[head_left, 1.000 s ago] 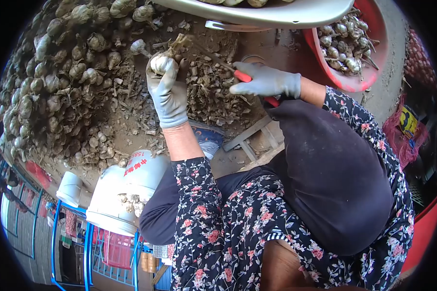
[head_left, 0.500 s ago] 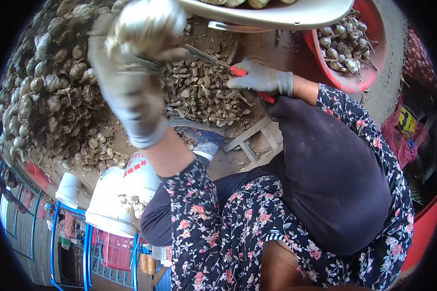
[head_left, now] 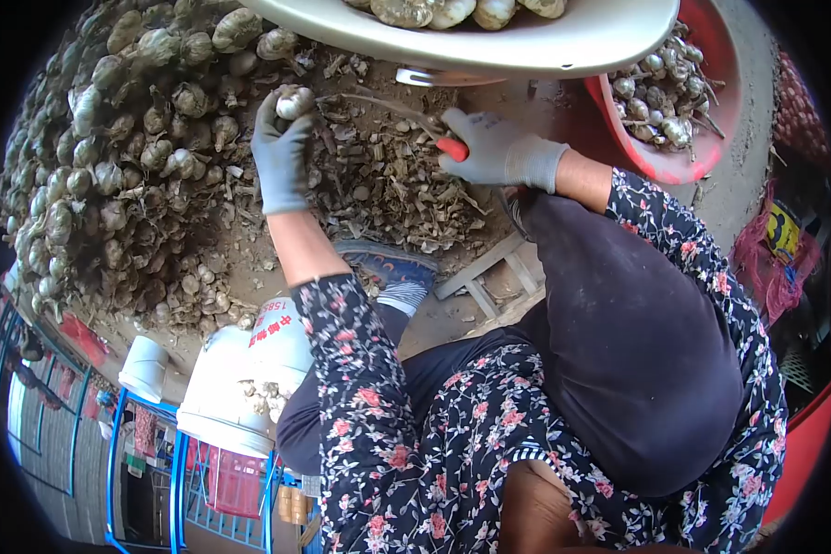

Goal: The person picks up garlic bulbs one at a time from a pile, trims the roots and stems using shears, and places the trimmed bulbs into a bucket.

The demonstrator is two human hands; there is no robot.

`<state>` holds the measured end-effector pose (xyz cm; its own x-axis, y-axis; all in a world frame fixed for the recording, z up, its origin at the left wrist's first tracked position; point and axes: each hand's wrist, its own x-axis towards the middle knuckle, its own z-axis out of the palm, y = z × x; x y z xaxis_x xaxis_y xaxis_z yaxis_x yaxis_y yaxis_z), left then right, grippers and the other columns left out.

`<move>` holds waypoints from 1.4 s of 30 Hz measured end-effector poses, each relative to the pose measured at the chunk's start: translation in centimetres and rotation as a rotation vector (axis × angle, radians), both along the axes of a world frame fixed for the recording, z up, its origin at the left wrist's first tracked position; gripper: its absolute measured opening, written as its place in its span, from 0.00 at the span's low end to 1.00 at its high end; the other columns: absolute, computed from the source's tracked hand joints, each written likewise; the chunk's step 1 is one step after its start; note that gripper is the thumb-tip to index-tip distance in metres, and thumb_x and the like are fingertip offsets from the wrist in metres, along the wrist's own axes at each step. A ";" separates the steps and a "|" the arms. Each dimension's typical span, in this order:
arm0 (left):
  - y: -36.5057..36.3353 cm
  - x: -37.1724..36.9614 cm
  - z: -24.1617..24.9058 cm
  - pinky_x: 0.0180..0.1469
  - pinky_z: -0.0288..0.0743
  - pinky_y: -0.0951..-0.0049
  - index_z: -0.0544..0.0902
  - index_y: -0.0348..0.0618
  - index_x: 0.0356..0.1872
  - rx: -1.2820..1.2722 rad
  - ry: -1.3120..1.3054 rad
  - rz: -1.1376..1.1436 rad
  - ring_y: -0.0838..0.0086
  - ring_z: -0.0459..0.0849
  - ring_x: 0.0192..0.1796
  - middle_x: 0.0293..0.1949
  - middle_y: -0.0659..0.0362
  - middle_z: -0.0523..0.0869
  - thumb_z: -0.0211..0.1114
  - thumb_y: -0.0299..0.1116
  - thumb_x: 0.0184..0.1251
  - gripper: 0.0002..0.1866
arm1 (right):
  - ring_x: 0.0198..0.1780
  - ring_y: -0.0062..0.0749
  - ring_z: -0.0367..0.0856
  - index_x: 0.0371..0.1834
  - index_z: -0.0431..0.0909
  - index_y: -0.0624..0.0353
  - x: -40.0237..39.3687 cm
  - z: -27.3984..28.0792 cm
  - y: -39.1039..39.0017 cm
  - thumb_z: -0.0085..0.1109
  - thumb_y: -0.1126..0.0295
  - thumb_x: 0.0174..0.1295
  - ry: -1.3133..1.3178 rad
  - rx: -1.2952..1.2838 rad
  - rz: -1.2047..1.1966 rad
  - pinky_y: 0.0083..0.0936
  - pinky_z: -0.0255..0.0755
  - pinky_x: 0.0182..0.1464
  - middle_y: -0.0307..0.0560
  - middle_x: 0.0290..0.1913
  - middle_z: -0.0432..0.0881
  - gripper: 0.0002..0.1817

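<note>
My left hand (head_left: 284,159), in a grey work glove, is closed around a garlic bulb (head_left: 295,102), whose pale rounded side shows at the fingertips. My right hand (head_left: 500,150), also gloved, grips red-handled shears (head_left: 451,149). Their long thin blade (head_left: 379,102) points left and ends close beside the bulb; whether it touches the stem cannot be made out. Beneath the blade lies a pile of cut stems and dry trimmings (head_left: 402,189). To the left, a big heap of garlic bulbs (head_left: 111,166) spreads over the ground.
A cream basin (head_left: 471,42) with garlic bulbs stands at the front, overhanging the work area. Right of it is a red basin (head_left: 720,111) of stemmed bulbs. White buckets (head_left: 226,429) and blue metal frames (head_left: 171,489) are at lower left. My shoe (head_left: 392,265) rests beside the trimmings.
My left hand, blurred before with a garlic bulb, has come lower and steadied near the blade tip. The right hand has turned slightly, still gripping the shears.
</note>
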<state>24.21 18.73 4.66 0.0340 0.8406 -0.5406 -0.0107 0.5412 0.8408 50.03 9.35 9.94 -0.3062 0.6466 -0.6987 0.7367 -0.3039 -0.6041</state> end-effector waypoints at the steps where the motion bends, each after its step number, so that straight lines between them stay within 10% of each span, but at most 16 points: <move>1: -0.8 0.2 0.9 0.35 0.75 0.83 0.73 0.37 0.58 0.013 -0.043 -0.053 0.81 0.80 0.34 0.41 0.60 0.84 0.64 0.16 0.56 0.25 | 0.48 0.53 0.79 0.44 0.68 0.64 -0.1 0.3 0.5 0.52 0.52 0.61 -0.014 0.020 -0.001 0.42 0.71 0.49 0.62 0.42 0.79 0.23; 6: -3.4 2.7 4.6 0.50 0.74 0.78 0.71 0.32 0.58 0.172 0.015 -0.192 0.77 0.80 0.46 0.47 0.57 0.82 0.69 0.21 0.54 0.28 | 0.48 0.49 0.79 0.47 0.68 0.62 -0.5 1.8 1.5 0.52 0.51 0.63 -0.214 0.324 0.192 0.41 0.73 0.49 0.59 0.43 0.78 0.24; 20: -4.9 5.5 6.0 0.45 0.77 0.71 0.78 0.32 0.50 0.551 0.791 -0.230 0.61 0.85 0.38 0.37 0.49 0.84 0.72 0.28 0.41 0.28 | 0.43 0.50 0.82 0.45 0.68 0.63 -1.4 1.4 0.8 0.52 0.54 0.63 -0.157 0.230 0.273 0.43 0.73 0.45 0.59 0.37 0.81 0.21; 26: -4.9 5.1 5.3 0.41 0.78 0.80 0.78 0.34 0.50 0.288 0.347 -0.107 0.77 0.82 0.38 0.40 0.53 0.83 0.70 0.21 0.54 0.20 | 0.38 0.58 0.80 0.42 0.65 0.62 0.2 -1.0 -0.4 0.55 0.60 0.60 -0.060 0.168 0.082 0.46 0.72 0.41 0.64 0.31 0.80 0.18; 32: -4.7 3.3 2.0 0.46 0.73 0.65 0.77 0.37 0.42 -0.056 -0.986 0.463 0.66 0.77 0.37 0.40 0.54 0.82 0.62 0.39 0.65 0.15 | 0.34 0.49 0.80 0.39 0.69 0.62 2.1 0.5 -1.9 0.60 0.53 0.59 0.156 0.129 -0.043 0.37 0.71 0.38 0.56 0.29 0.78 0.21; 35: -5.3 5.3 3.5 0.44 0.71 0.67 0.78 0.39 0.39 -0.112 -0.891 0.563 0.68 0.76 0.35 0.33 0.56 0.81 0.56 0.43 0.69 0.15 | 0.35 0.27 0.78 0.43 0.70 0.63 1.4 1.6 -0.6 0.62 0.46 0.57 0.431 -0.335 -0.130 0.26 0.71 0.38 0.44 0.33 0.79 0.29; 42: -6.2 6.8 3.6 0.36 0.71 0.74 0.75 0.43 0.44 -0.072 -0.531 0.478 0.74 0.76 0.34 0.35 0.61 0.78 0.57 0.40 0.70 0.12 | 0.34 0.25 0.78 0.41 0.70 0.63 -0.1 2.1 1.5 0.62 0.46 0.58 0.368 -0.279 -0.085 0.24 0.73 0.38 0.42 0.31 0.79 0.28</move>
